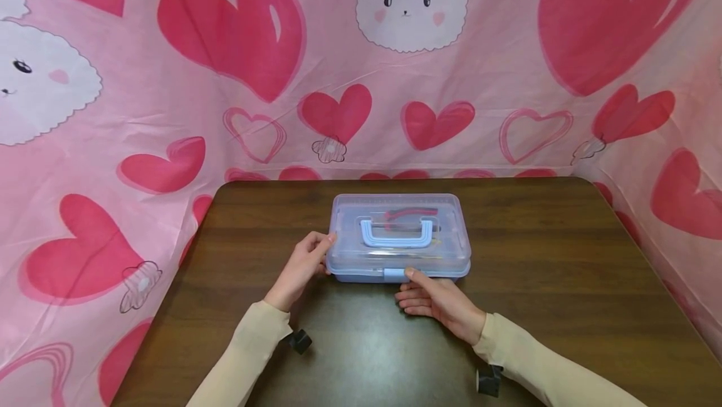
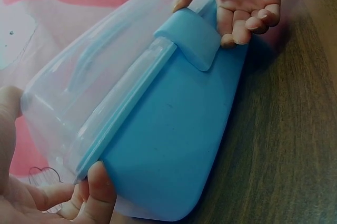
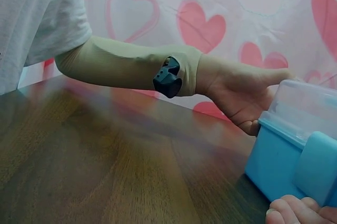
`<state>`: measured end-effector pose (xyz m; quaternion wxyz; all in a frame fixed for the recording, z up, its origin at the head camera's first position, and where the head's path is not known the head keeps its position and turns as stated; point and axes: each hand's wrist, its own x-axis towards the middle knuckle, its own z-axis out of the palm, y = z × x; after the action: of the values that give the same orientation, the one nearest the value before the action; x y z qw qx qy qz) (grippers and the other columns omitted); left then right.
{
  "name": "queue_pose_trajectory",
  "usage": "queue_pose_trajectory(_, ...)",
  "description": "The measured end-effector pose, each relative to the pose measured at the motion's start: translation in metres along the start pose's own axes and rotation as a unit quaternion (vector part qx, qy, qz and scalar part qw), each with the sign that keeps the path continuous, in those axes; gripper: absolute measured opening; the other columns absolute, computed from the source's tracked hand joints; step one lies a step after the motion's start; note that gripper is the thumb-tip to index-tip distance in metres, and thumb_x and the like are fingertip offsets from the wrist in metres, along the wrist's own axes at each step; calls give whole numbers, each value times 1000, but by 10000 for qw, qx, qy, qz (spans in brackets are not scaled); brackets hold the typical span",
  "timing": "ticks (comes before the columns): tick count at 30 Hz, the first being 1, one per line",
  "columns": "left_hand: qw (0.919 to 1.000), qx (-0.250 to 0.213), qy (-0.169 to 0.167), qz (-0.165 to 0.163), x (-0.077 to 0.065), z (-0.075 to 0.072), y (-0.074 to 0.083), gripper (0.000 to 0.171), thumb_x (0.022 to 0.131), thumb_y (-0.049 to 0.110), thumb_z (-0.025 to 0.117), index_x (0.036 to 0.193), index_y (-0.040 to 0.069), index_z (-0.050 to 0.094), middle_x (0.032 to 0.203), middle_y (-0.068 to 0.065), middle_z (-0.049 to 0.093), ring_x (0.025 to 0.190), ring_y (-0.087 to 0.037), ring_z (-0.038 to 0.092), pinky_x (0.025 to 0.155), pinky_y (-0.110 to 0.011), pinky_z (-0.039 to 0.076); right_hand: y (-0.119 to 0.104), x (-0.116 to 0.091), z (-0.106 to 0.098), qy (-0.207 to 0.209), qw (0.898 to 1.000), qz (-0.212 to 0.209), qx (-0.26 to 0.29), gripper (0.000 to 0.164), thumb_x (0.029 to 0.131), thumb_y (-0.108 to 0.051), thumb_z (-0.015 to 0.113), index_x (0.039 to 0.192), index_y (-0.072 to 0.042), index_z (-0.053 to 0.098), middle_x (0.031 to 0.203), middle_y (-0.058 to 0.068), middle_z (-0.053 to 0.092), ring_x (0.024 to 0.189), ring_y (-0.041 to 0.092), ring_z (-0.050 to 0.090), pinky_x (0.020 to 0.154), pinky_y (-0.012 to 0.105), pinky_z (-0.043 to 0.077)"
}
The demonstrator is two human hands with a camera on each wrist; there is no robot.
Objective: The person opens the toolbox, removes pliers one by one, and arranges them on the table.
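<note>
A plastic storage box (image 1: 344, 263) with a clear lid and a light blue base sits on the table. On its lid lies a blue carrying handle (image 1: 397, 242); a blue latch (image 1: 395, 275) is at the front. My left hand (image 1: 301, 269) grips the box's left end, thumb on the lid and fingers at the rim. At the latch, my right hand (image 1: 445, 306) touches the upper edge with its thumb. Its other fingers are loosely bent in front of the box, as the left wrist view shows. A red and dark long item (image 1: 412, 213) shows through the lid.
The brown wooden table (image 1: 271, 206) stands against a pink cloth (image 1: 485, 74) printed with hearts and white animal faces, which also hangs along both sides. A small black device (image 1: 487, 382) is strapped under the right wrist, another under the left.
</note>
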<state>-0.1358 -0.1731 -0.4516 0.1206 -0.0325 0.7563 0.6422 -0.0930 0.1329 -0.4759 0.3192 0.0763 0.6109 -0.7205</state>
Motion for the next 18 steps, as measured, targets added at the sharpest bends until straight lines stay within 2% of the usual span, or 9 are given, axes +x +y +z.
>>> queue_pose_trajectory(9, 10000, -73, -19, 1, -1, 1, -1, 42, 107, 39, 58, 123, -1, 57, 104, -12, 60, 84, -23, 59, 74, -30, 56, 0, -1, 1, -17, 10000, 35, 50, 77, 101, -54, 63, 133, 16, 55, 116, 18, 74, 102, 22, 73, 92, 36, 60)
queue_pose_trajectory(15, 9999, -144, -11, 28, 1, 1, 0, 40, 107, 37, 59, 121, 0, 57, 101, -11, 60, 82, -23, 59, 72, -29, 56, -2, -3, 0, -494, 9971, -29, 577, 76, 106, -46, 57, 145, 19, 42, 139, 31, 60, 121, 29, 68, 104, 41, 54)
queue_pose_trajectory(18, 9998, -203, -11, 45, 0, 1, 0, 40, 107, 37, 60, 120, -1, 57, 99, -10, 59, 80, -22, 59, 70, -29, 56, -2, 0, 1, -505, 9944, -15, 927, 76, 107, -44, 57, 148, 17, 37, 142, 32, 57, 125, 29, 65, 107, 40, 52)
